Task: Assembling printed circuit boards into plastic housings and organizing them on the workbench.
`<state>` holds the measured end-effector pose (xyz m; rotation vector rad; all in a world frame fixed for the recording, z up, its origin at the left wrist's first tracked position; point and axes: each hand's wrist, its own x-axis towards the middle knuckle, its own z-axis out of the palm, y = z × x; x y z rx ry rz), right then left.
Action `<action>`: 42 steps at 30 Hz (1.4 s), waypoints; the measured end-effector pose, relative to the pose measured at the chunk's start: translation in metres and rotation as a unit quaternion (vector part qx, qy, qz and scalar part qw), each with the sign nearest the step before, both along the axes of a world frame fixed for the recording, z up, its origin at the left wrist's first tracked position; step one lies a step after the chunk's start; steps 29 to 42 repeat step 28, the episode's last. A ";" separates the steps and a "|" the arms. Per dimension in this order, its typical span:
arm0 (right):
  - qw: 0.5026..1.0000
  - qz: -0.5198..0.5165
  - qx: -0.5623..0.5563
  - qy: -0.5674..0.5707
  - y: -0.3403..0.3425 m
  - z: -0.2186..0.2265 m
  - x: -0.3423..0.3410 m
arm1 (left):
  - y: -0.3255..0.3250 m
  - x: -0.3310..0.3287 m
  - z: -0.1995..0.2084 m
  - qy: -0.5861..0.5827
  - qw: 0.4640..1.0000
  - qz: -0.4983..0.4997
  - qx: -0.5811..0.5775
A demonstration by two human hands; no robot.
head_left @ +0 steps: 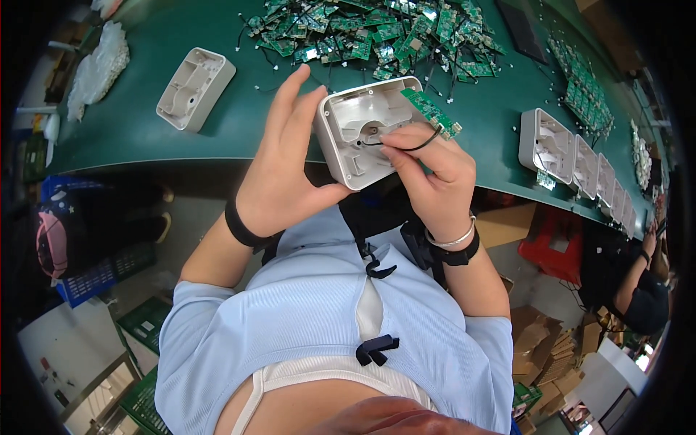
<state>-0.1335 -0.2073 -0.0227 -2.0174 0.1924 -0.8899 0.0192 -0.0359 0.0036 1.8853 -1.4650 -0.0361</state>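
Observation:
A white plastic housing (pixel 348 119), hollow side toward me, is held tilted over the table's near edge. My left hand (pixel 279 163) grips its left side, thumb along the bottom edge and fingers stretched up past the upper left corner. Inside the housing, my right hand (pixel 438 163) pinches a thin black cable (pixel 428 144) close to a small hole. That cable runs to a green circuit board (pixel 433 113), which lies over the housing's upper right corner, above my right fingers. The cable's tip is partly hidden by my fingertips.
Many green circuit boards (pixel 391 36) with black leads lie piled at the back of the green table (pixel 246 134). Another white housing (pixel 194 90) sits to the left, near a plastic bag (pixel 101 65). Several housings (pixel 545 148) line the right edge; a person (pixel 638 290) is beyond them.

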 end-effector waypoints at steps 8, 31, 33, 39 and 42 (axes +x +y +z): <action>1.000 -0.016 -0.014 -0.004 0.002 0.003 0.001 | -0.001 0.001 -0.001 0.033 0.999 -0.016 -0.016; 0.978 0.035 -0.085 0.189 0.005 0.029 -0.002 | 0.002 -0.011 -0.024 0.338 0.938 -0.065 -0.035; 0.978 0.035 -0.085 0.189 0.005 0.029 -0.002 | 0.002 -0.011 -0.024 0.338 0.938 -0.065 -0.035; 0.978 0.035 -0.085 0.189 0.005 0.029 -0.002 | 0.002 -0.011 -0.024 0.338 0.938 -0.065 -0.035; 0.978 0.035 -0.085 0.189 0.005 0.029 -0.002 | 0.002 -0.011 -0.024 0.338 0.938 -0.065 -0.035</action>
